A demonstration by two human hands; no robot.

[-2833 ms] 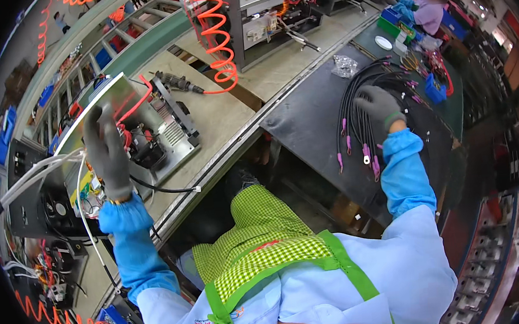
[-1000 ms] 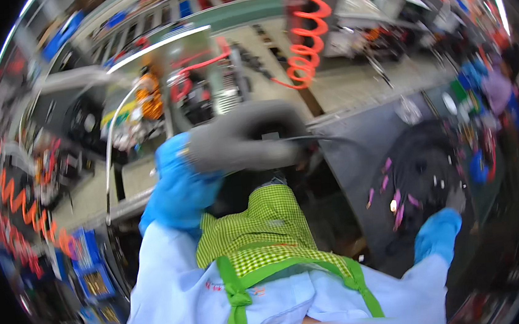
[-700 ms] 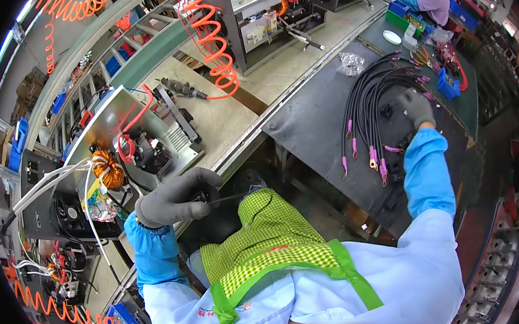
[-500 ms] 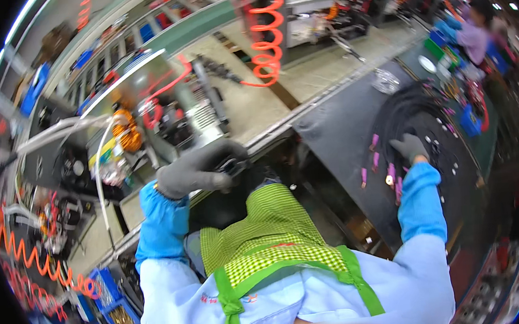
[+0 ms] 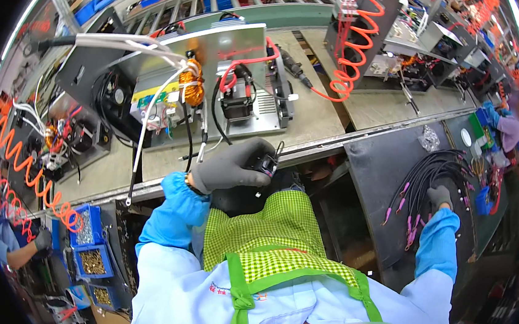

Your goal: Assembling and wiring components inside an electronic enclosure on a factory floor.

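My left hand (image 5: pixel 235 168), in a dark grey glove, is closed on a small black part (image 5: pixel 268 164) with a thin wire loop standing off it. It hovers in front of the bench edge, above my lap. Out to the right, my right hand (image 5: pixel 440 197), also gloved, is down at a bundle of black cables (image 5: pixel 433 168) with pink sleeves near their ends. Its fingers look curled, and whatever is in them is hidden. Behind my left hand stands an open metal unit (image 5: pixel 267 109) with an orange-wound coil (image 5: pixel 192 86), a red cable and black parts.
A coiled orange air hose (image 5: pixel 357 61) hangs over the bench, a dark tool on its end. Blue bins (image 5: pixel 88 226) of small metal parts stand at the left. A co-worker's gloved hand (image 5: pixel 43 239) shows far left; another person (image 5: pixel 512 127) is far right. The cables lie on a black tabletop (image 5: pixel 381 213).
My view has turned to the right and steadied, so the bench shows more squarely. My left hand still has the black part; my right hand stays at the cables.
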